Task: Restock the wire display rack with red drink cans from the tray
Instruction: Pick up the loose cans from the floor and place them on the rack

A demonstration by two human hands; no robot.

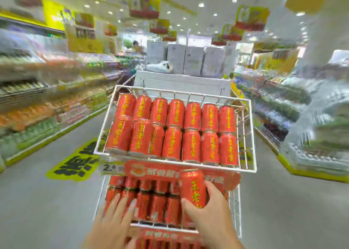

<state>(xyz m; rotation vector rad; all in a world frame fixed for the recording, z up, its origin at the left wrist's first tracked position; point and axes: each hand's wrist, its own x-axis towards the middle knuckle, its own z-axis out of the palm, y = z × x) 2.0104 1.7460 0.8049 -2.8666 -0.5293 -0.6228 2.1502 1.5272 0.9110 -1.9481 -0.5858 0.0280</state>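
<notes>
Head view: your right hand (209, 214) grips one red can (193, 189) upright, thumb to its left, fingers curled round its right side. Your left hand (113, 216), fingers straight and spread, lies over the lower-tier cans (151, 201). Beyond your fingertips: wire rack (252, 135), top-tier cans (175, 129) in two rows.

Head view, close above rack (175, 165)

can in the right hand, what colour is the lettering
Yellow, on the red can; head view.
</notes>
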